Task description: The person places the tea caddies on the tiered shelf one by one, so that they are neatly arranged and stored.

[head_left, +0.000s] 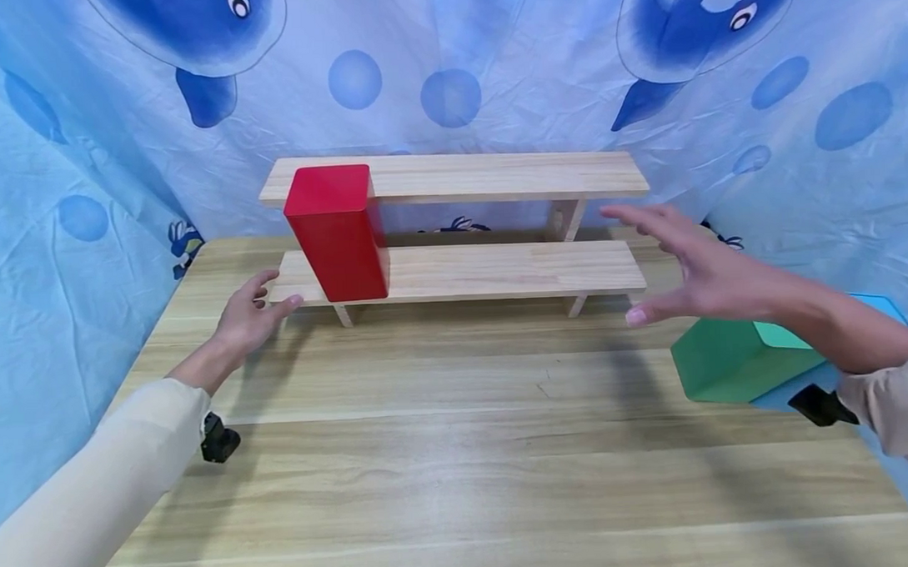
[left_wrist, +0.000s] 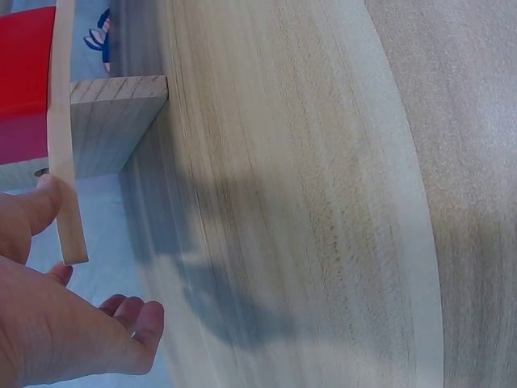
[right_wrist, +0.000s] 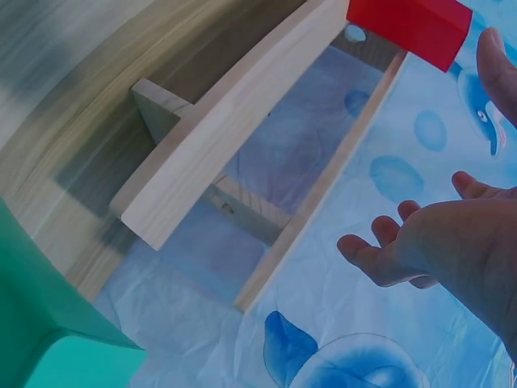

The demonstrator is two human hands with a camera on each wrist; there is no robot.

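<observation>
A red rectangular box [head_left: 344, 254] stands upright near the left end of the lower board [head_left: 513, 269] of a two-tier wooden rack [head_left: 480, 174]. My left hand [head_left: 245, 320] is beside that board's left end, its fingers loosely bent and spread apart. In the left wrist view its thumb [left_wrist: 44, 202] overlaps the board's end, and its other fingers hang free. Off the rack's right end, my right hand [head_left: 694, 267] is held in the air with thumb and fingers wide apart, holding nothing. Close below its forearm lies a green box [head_left: 727, 361].
Next to the green box, a blue thing [head_left: 884, 306] shows partly behind the right forearm. The rack stands at the back of a wood-grain table [head_left: 445, 459]. A blue curtain [head_left: 490, 32] with whale prints hangs behind and on both sides.
</observation>
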